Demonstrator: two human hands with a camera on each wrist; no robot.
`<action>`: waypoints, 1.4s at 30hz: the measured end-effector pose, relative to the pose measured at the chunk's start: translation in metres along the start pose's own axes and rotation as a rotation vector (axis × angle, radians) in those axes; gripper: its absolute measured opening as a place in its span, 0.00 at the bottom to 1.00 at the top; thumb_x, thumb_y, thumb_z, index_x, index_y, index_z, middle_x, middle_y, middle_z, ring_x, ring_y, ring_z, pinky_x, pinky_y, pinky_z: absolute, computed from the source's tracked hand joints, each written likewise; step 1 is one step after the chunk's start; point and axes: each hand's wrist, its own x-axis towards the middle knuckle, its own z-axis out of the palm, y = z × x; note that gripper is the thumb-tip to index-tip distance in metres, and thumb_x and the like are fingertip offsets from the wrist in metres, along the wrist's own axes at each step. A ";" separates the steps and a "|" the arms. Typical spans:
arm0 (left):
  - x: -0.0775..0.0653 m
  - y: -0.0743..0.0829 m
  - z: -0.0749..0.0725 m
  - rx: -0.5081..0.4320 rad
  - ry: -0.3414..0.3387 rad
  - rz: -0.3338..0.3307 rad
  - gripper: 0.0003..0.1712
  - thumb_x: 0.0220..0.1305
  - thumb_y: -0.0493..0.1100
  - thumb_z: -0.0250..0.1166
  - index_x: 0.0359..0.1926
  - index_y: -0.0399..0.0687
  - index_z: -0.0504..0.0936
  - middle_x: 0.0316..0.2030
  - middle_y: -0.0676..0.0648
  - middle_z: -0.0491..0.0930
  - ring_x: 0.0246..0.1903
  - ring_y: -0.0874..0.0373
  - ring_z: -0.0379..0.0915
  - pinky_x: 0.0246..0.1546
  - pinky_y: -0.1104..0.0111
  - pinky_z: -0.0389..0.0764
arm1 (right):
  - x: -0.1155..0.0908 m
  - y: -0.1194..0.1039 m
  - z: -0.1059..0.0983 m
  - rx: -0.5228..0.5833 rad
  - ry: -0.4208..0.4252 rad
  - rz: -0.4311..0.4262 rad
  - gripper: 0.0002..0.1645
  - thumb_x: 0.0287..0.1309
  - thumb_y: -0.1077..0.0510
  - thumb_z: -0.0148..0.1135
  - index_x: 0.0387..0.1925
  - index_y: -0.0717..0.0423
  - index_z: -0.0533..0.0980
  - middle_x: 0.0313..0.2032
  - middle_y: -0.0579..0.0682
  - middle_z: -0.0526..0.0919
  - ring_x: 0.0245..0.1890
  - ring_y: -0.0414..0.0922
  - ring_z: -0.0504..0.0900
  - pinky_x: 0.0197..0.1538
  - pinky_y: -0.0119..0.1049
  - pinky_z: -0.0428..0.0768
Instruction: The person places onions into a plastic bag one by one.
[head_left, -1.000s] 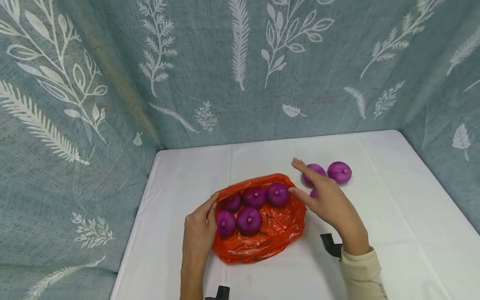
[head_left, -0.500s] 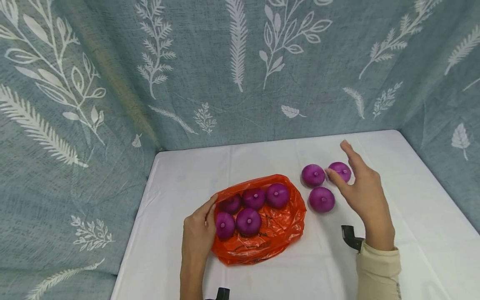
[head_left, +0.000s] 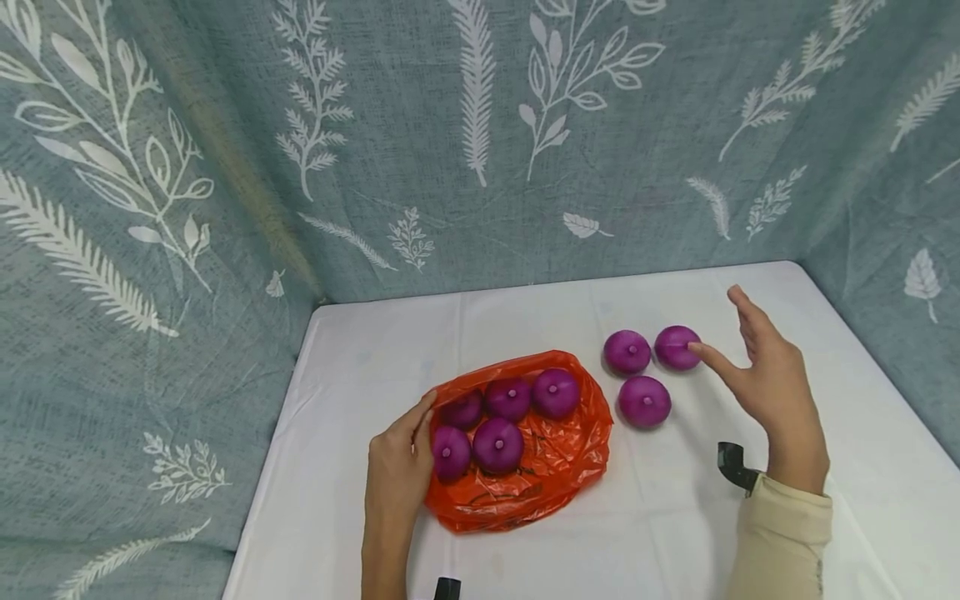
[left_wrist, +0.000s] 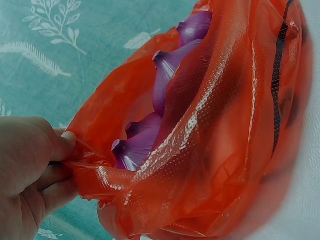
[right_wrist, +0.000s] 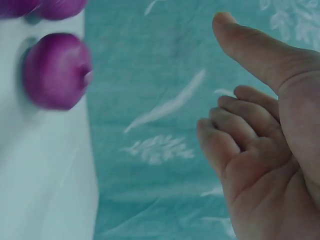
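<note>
My left hand (head_left: 397, 462) pinches the left rim of a red plastic bag (head_left: 555, 467) between thumb and fingers. The bag lies with its mouth wide, and several purple onions (head_left: 498, 445) sit inside it, toward the left and back. In the left wrist view, the thumb presses the bag's edge (left_wrist: 92, 162) beside an onion (left_wrist: 135, 147). My right hand (head_left: 776, 383) hovers over the table to the right, thumb apart from the loosely bent fingers, nothing in it. Closest to it is a loose onion (head_left: 677, 347); two more, a front onion (head_left: 644, 402) and a left onion (head_left: 627, 352), lie beside that one.
A white-covered table (head_left: 360, 350) bears everything. Behind it and along both sides hangs a blue-green curtain (head_left: 450, 242) with white leaf prints. Black camera mounts show at both wrists, such as the right mount (head_left: 737, 467).
My right hand has moved away from the bag, rightward past the loose onions, uncovering them. The left hand keeps its grip on the bag's rim, and the onions stay where they were.
</note>
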 end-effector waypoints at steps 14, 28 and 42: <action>0.000 0.001 0.000 0.010 -0.005 -0.010 0.21 0.72 0.33 0.68 0.64 0.44 0.86 0.56 0.39 0.87 0.55 0.47 0.86 0.53 0.53 0.86 | 0.006 0.043 0.012 -0.063 -0.188 0.156 0.63 0.66 0.39 0.73 0.86 0.48 0.45 0.78 0.71 0.55 0.71 0.77 0.64 0.71 0.73 0.63; 0.000 -0.002 -0.002 0.006 -0.019 -0.035 0.22 0.73 0.33 0.67 0.65 0.46 0.85 0.57 0.41 0.86 0.57 0.47 0.84 0.56 0.53 0.84 | 0.012 0.062 0.030 -0.069 -0.284 0.206 0.66 0.65 0.35 0.71 0.86 0.54 0.43 0.79 0.74 0.50 0.72 0.78 0.61 0.71 0.73 0.63; 0.000 -0.002 -0.002 0.015 -0.020 -0.040 0.22 0.73 0.33 0.67 0.65 0.46 0.85 0.57 0.41 0.87 0.57 0.47 0.85 0.56 0.54 0.85 | 0.018 0.070 0.042 -0.062 -0.333 0.209 0.66 0.64 0.38 0.74 0.85 0.59 0.44 0.79 0.74 0.52 0.73 0.76 0.61 0.73 0.70 0.63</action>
